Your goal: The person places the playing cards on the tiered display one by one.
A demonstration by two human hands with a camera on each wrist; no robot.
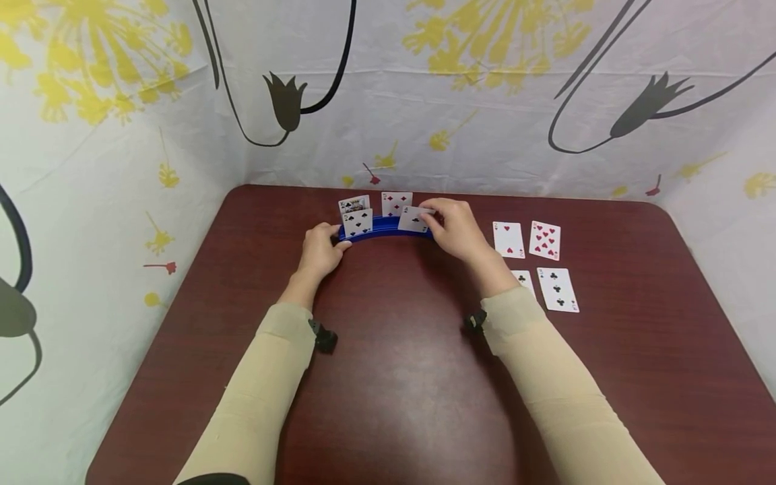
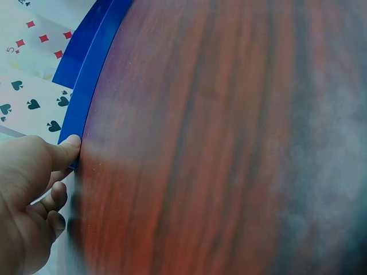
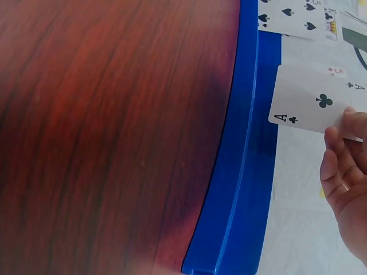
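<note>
A curved blue card holder (image 1: 384, 225) stands toward the far side of the table. My left hand (image 1: 318, 252) grips its left end, thumb (image 2: 71, 148) on the front face. Between thumb and fingers, my right hand (image 1: 456, 229) pinches an ace of clubs (image 3: 304, 98) by its upper right corner. That card's lower edge overlaps the holder's rear part in the right wrist view. At the holder's left end stands a five of spades (image 1: 358, 222), with a king of clubs (image 1: 353, 203) partly hidden behind it. A five of diamonds (image 1: 397, 201) stands upright near the middle.
Face up on the table's right lie a two of hearts (image 1: 508, 240), another hearts card (image 1: 545, 240) and a three of clubs (image 1: 558, 289). A clubs card (image 1: 524, 279) is partly covered by the right forearm. A patterned cloth (image 1: 376, 101) hangs behind the table.
</note>
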